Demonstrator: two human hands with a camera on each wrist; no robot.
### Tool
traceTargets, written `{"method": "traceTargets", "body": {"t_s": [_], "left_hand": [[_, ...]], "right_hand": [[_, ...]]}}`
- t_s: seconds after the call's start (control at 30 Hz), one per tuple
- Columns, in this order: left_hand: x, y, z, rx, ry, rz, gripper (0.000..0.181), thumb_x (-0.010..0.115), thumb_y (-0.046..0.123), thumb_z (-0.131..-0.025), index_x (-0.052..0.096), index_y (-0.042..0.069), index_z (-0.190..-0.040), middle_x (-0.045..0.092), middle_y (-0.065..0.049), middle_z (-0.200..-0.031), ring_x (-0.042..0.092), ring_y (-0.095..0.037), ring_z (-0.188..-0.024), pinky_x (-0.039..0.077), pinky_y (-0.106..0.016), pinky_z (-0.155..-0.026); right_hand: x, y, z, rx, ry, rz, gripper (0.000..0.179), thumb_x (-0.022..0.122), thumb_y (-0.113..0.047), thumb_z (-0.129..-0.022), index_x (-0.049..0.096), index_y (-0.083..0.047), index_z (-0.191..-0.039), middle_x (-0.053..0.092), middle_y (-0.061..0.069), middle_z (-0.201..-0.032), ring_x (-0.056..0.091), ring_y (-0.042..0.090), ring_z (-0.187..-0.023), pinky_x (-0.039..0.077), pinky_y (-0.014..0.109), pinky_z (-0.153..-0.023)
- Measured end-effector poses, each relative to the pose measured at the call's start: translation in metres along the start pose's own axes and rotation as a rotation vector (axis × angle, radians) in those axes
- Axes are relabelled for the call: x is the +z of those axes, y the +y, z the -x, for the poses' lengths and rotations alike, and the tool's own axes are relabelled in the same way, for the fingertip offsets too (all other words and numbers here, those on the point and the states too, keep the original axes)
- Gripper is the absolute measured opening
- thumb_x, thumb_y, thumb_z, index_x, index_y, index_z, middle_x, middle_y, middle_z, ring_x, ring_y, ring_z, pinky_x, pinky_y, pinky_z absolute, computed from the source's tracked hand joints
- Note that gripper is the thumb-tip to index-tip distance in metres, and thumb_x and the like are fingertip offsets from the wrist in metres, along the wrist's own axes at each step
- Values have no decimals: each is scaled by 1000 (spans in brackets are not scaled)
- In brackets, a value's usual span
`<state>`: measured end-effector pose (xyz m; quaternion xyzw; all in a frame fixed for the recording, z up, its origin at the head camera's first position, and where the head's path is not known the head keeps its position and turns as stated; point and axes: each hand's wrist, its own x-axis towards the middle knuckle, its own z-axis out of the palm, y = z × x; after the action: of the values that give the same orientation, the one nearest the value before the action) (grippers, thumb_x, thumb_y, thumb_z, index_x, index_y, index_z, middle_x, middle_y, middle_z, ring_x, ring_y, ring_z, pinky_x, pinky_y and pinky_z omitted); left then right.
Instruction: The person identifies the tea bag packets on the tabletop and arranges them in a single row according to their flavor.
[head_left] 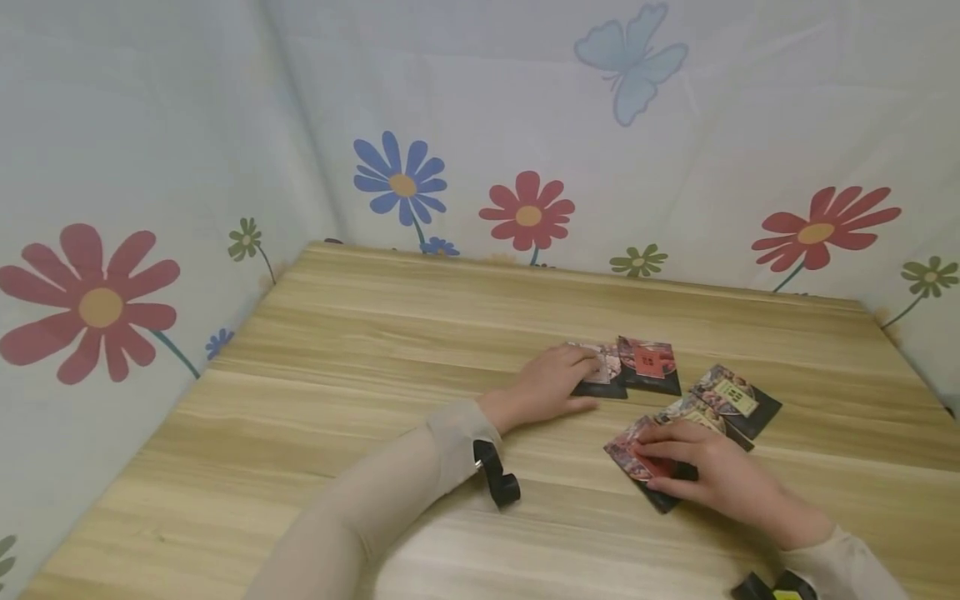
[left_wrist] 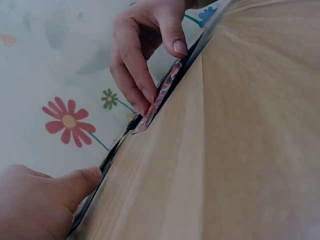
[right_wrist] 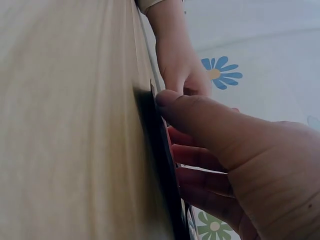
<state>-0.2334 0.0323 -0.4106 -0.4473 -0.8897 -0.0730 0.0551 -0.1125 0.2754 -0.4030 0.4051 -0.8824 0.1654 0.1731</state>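
Observation:
Flat black packets with colourful printed pictures lie on the wooden table in the head view. My left hand (head_left: 546, 385) rests its fingers on a packet with a pale label (head_left: 609, 388), the left one of the back pair. Beside it, overlapping its edge, is a packet with a red label (head_left: 649, 363). Nearer me, the fingers of my right hand (head_left: 716, 468) touch the top of another red-labelled packet (head_left: 626, 448), partly covering it. In the right wrist view the right thumb is by this packet's edge (right_wrist: 162, 145).
Behind the right hand, a partly hidden packet with a pale yellow label (head_left: 686, 410) overlaps one with a yellow-green label (head_left: 737, 398). The wooden table (head_left: 337, 350) ends at a flower-printed cloth (head_left: 450, 100) at the back and left. A black strap (head_left: 495, 475) hangs from the left wrist.

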Motion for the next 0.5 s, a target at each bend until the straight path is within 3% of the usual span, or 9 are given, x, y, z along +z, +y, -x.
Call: {"method": "traceTargets", "body": {"t_s": [0.13,0.5], "left_hand": [[3,0,-2,15,-22,-19,56,50,48,-96,49,14,-141,48,-4,-145,43,-18,-136,27,-33,-120],[7,-7,5,5,0,-13,46,53,42,-97,56,13,-132,55,-5,-137,49,-19,-130,31,-32,-118]], "right_hand": [[1,1,1,-8,2,9,32,82,-26,-73,75,-18,-104,67,-5,-108,64,12,-96,38,2,-92],[2,0,1,-11,-9,44,30,82,-27,-74,75,-17,-102,68,-5,-108,64,12,-97,39,3,-92]]}}
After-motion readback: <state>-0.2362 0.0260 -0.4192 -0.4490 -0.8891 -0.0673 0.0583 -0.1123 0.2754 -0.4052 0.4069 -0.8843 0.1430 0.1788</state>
